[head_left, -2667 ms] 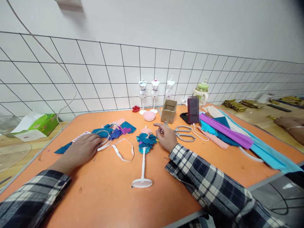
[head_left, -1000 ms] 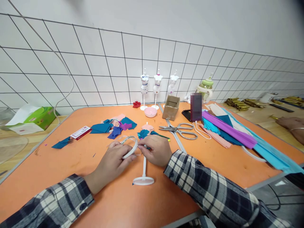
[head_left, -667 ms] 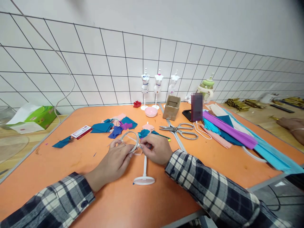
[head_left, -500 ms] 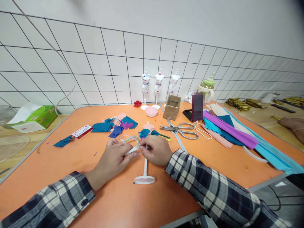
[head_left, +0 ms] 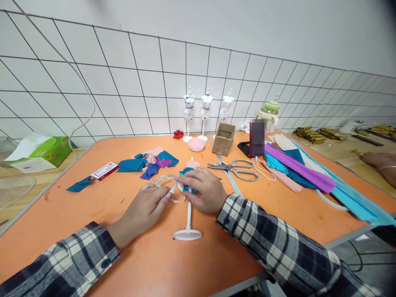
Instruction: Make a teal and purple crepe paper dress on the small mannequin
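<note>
My left hand is closed on a roll of clear tape held just above the table. A loose white strip curls from the roll toward the small mannequin. My right hand is bent around the mannequin's torso, thumb on the near side. Teal ruffled fabric covers the torso, much of it behind my fingers. Below it the white stand lies tilted toward me on the orange table. Behind stands a piece of pink fabric, partly hidden.
Scissors lie open right of my hand. Fabric scraps and a small red-and-white box lie left. A pink bowl, a cardboard box and more mannequins stand behind. Folded cloths cover the right side. Another person's hand rests far right.
My right hand has shifted from pinching beside the tape roll to reaching around the mannequin's torso. My left hand has moved slightly left with the roll, and a loose strip now shows.
</note>
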Motion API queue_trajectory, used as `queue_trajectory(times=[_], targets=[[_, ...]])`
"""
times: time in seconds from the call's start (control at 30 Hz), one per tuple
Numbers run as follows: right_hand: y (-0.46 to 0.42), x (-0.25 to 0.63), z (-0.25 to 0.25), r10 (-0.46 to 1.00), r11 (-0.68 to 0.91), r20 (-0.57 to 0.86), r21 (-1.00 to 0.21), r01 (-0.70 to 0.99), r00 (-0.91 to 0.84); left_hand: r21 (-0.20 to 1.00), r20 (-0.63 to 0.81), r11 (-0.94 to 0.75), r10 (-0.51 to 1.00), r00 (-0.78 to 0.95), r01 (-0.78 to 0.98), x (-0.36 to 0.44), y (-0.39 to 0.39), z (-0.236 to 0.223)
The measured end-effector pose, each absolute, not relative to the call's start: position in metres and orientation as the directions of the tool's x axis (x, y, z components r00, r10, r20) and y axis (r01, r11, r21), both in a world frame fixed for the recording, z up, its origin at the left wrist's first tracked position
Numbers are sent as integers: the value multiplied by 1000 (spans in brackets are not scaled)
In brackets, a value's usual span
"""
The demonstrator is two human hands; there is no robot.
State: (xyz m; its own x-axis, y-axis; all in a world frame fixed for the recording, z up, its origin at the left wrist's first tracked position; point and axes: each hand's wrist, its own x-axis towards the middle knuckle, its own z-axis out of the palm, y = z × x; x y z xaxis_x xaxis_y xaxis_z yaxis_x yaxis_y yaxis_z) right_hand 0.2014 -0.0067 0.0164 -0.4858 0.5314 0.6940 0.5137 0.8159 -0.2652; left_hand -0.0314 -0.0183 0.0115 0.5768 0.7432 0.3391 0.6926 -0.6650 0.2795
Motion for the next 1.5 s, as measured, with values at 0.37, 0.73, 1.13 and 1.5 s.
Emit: queue_trajectory(times=[0.37, 0.73, 1.13, 1.5], targets=[[-12, 197, 15, 270, 802, 799, 122, 584, -538, 339, 418, -749, 662, 621, 570, -28, -27, 15], [-12, 192, 16, 461, 880, 574, -197, 432, -677, -33, 514, -844, 445, 733, 536, -26, -26, 13], [17, 227, 23, 856, 480, 485, -874, -73, -181, -273, 463, -500, 681, 568, 822, -72, 15, 26], [37, 258, 6, 818, 574, 534, -777, 257, -213, -201, 581, -484, 641, 501, 852, -68, 17, 32]])
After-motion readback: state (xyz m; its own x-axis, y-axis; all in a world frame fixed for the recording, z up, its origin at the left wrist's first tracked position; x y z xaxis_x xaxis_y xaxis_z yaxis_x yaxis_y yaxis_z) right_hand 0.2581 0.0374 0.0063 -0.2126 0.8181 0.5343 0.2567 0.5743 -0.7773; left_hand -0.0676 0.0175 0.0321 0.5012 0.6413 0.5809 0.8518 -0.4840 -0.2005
